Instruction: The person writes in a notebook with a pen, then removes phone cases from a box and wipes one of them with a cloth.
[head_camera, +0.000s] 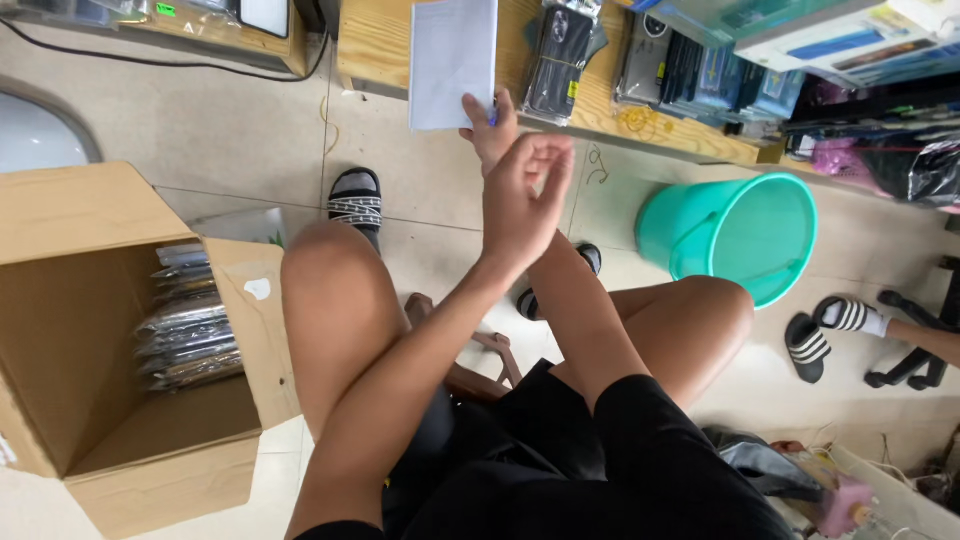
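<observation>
I sit with bare knees over a tiled floor. My right hand (488, 128) is stretched forward and grips the lower corner of a white sheet of paper (452, 60), holding it upright in front of a low wooden shelf (380, 45). A small blue thing shows between its fingers; I cannot tell what it is. My left hand (525, 195) hovers just over my right wrist, its fingers loosely curled and apart, with nothing in them. The two forearms cross above my lap.
An open cardboard box (70, 200) on the left holds a stack of plastic-wrapped packets (190, 330). A teal bucket (735, 235) stands to the right. Packaged goods (700, 75) line the shelf. Another person's striped-sock foot (850, 315) and a sandal (805, 345) lie far right.
</observation>
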